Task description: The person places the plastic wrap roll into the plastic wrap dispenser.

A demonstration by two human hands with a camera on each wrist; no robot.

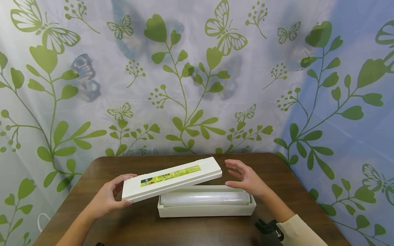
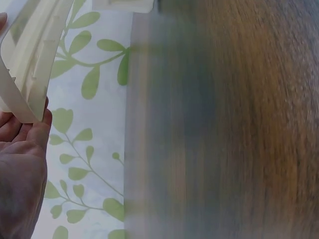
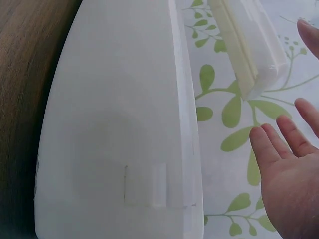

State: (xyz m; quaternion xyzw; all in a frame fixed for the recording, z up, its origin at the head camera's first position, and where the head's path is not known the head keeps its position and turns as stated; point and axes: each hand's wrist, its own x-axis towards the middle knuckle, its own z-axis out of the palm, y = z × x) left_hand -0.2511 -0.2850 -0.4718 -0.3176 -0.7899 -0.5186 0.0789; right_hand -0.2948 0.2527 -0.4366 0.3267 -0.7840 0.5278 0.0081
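Pinching long white plastic lid (image 1: 171, 183) by one end with fingers of left hand (image 1: 106, 197), above open white rectangular box (image 1: 206, 212) on brown wooden desk (image 1: 129, 225); best steady free end using spread fingers of right hand (image 1: 248, 178).

Beige right sleeve (image 1: 300, 233), a black fitting (image 1: 269, 227) beside it

The lid (image 1: 172, 183) looks plain white to me, its label (image 1: 170, 175) yellow-green with dark lettering. The box (image 1: 206, 212) is off-white, the roll (image 1: 205, 197) a shiny, milky white. The counter (image 1: 129, 218) is brown, streaked with darker grain. Leaf-green sprigs and butterflies pattern the pale cloth (image 1: 197, 68), among blurrier grey-blue butterflies. That sleeve (image 1: 300, 232) is beige, the wrist mount (image 1: 269, 227) black.
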